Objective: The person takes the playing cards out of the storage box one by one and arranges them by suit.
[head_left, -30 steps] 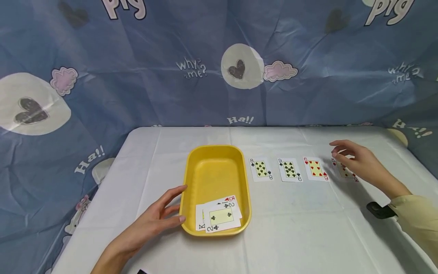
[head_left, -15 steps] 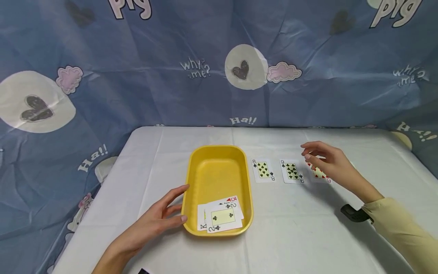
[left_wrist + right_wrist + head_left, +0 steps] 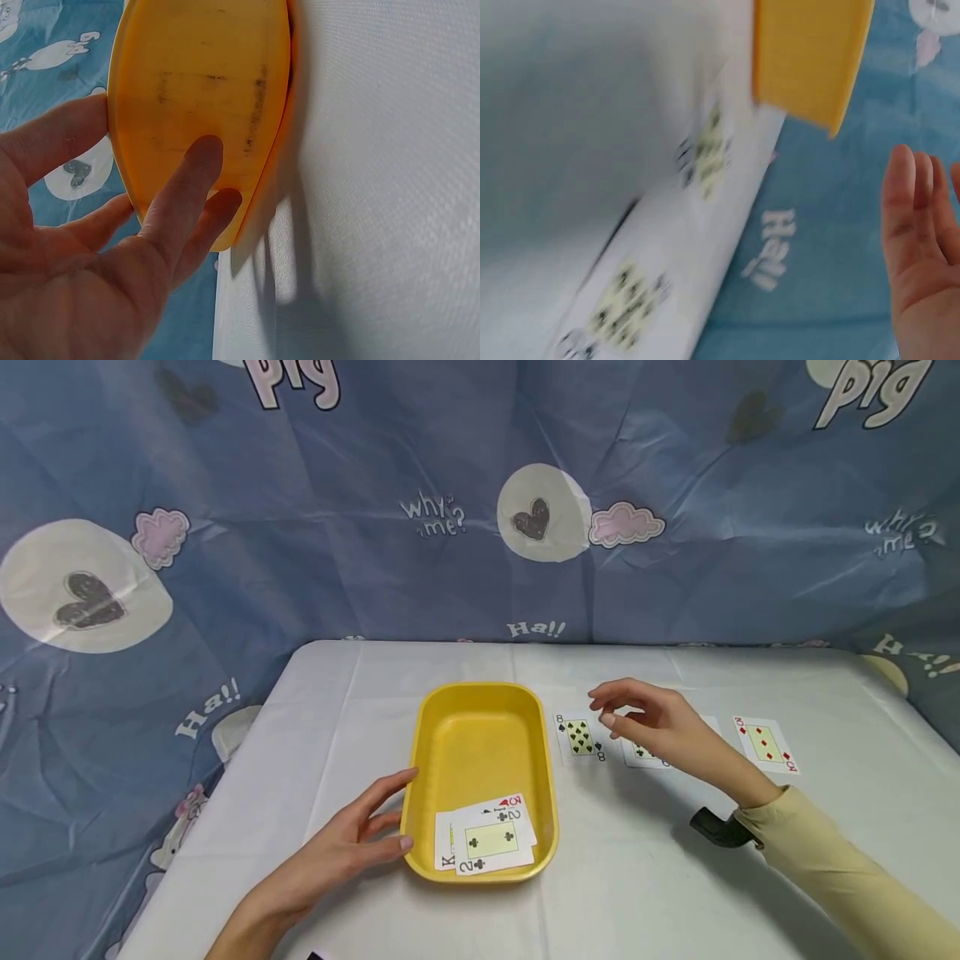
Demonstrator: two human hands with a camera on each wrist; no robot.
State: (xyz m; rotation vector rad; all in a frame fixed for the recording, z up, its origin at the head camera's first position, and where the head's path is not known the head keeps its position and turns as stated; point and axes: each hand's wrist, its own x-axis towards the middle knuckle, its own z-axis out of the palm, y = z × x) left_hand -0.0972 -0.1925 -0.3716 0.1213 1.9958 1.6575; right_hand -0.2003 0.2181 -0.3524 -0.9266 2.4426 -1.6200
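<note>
Right hand hovering over the nine of clubs, fingers loosely curled, pinching nothing; eight of spades just left. Risk: snagging both cards together. Left hand, fingers spread, resting against yellow tray near edge; easily nudged, shifting cards inside.

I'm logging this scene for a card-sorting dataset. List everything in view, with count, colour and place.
Tray: one, yellow, table centre.
Cards in tray: at least three, face up, near end; a two of clubs lies on top.
Eight of spades: one, on the table just right of the tray.
Nine of clubs: one, partly hidden under the right hand.
Two of diamonds: one, far right.
Tablecloth: one, white.
Backdrop: blue printed cloth.
Left hand: touches the tray's left side.
Right hand: hovers over the nine, holding nothing.
</note>
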